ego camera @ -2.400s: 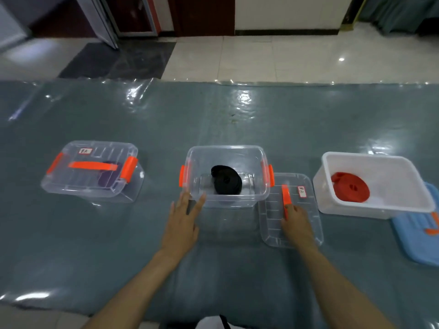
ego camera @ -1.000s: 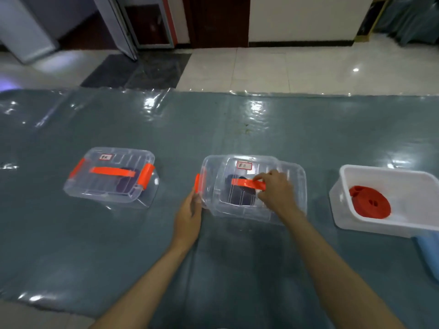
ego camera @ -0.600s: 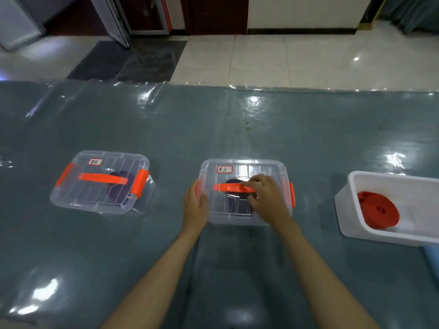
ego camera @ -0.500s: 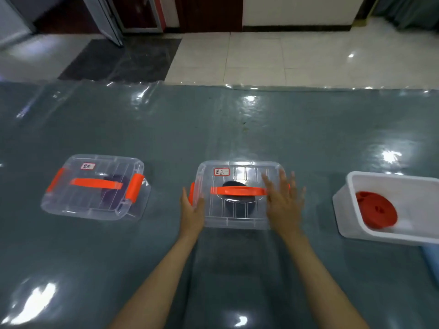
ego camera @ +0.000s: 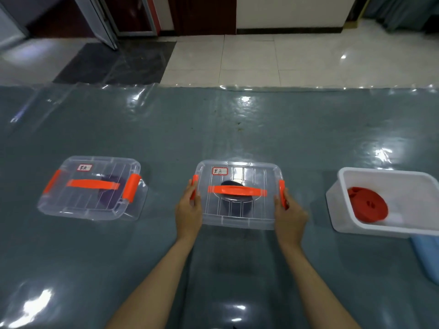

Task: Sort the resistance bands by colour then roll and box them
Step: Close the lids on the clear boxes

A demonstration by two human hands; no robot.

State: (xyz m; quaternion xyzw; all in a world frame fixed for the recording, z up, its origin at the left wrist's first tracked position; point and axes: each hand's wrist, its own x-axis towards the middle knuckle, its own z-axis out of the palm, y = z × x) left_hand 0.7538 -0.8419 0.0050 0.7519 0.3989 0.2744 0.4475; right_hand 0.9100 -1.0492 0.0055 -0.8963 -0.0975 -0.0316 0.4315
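Note:
A clear middle box (ego camera: 238,217) stands lidded, with an orange handle on top and a rolled black band (ego camera: 235,204) inside. My left hand (ego camera: 188,213) presses the orange latch on its left side. My right hand (ego camera: 289,216) presses the orange latch on its right side. To the left sits a second clear lidded box (ego camera: 92,188) with a dark purple band (ego camera: 111,193) inside and both latches down. On the right an open white box (ego camera: 389,227) holds a rolled red band (ego camera: 367,207).
The boxes stand in a row on a grey table under a glossy clear sheet (ego camera: 237,119). A blue lid (ego camera: 427,255) lies partly under the white box at the right edge. Tiled floor lies beyond the far table edge.
The clear lid went from beside the middle box onto it. My right hand left the lid's top and moved to the right latch; my left hand stays at the left latch.

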